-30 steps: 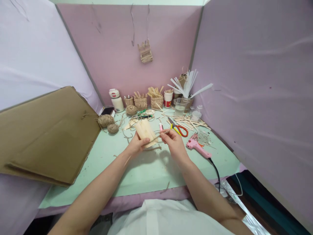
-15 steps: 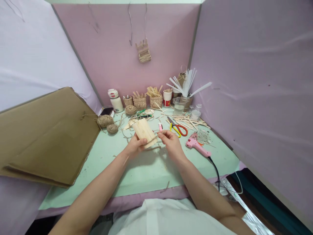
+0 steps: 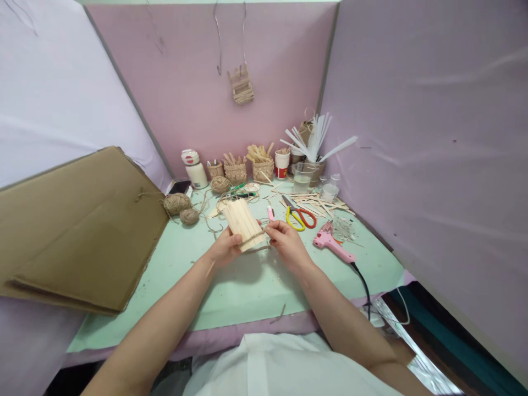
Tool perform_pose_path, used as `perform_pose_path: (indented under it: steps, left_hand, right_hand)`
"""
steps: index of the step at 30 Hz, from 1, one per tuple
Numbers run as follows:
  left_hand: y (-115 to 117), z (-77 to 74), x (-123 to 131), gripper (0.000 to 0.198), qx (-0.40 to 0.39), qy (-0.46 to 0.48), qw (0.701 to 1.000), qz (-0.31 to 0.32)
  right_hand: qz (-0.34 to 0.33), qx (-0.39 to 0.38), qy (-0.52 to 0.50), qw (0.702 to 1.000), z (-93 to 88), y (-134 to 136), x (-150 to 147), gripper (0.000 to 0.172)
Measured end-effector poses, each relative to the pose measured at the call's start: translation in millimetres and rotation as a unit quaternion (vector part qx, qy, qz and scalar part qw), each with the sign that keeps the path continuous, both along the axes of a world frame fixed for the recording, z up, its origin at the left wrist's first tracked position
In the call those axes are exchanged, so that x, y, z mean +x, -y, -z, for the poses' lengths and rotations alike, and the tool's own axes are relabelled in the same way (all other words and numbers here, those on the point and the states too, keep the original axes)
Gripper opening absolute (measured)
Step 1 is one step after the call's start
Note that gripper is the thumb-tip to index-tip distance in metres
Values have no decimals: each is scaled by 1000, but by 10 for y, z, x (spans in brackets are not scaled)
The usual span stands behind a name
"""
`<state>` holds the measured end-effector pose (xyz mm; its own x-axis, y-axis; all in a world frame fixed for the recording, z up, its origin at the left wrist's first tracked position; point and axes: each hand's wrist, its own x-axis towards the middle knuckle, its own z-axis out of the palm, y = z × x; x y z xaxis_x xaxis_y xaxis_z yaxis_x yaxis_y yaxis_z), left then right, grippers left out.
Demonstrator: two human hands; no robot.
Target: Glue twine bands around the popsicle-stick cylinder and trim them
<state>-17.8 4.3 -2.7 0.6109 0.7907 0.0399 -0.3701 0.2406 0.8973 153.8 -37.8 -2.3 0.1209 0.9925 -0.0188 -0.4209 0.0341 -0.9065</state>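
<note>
A flat panel of pale wooden craft sticks (image 3: 242, 221) is held tilted above the table. My left hand (image 3: 226, 246) grips its lower left edge, thumb on the front face and the other fingers behind. Across the lower part of the panel runs a length of brown twine (image 3: 252, 238). At the panel's right edge my right hand (image 3: 285, 240) pinches this twine between thumb and fingertips. Another piece of twine hangs just below the panel. Scissors (image 3: 297, 214) with red and yellow handles lie beyond my right hand.
A pink glue gun (image 3: 334, 246) with a black cord lies at the right. Twine balls (image 3: 177, 204) sit at the left beside a large cardboard sheet (image 3: 82, 231). Stick-filled baskets (image 3: 263, 169), a white jar (image 3: 195, 171) and a plastic cup (image 3: 302, 179) line the back. Loose sticks (image 3: 319, 203) lie back right.
The panel has turned slightly more toward me, and my left thumb has shifted left toward its edge. The twine now lies across the panel's front. My right hand has barely moved.
</note>
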Motion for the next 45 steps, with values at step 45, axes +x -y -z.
perform_pose_path:
  steps: [45]
  left_hand:
    - [12, -42, 108, 66, -39, 10, 997, -65]
  right_hand:
    - [175, 405, 436, 784, 89, 127, 8, 26]
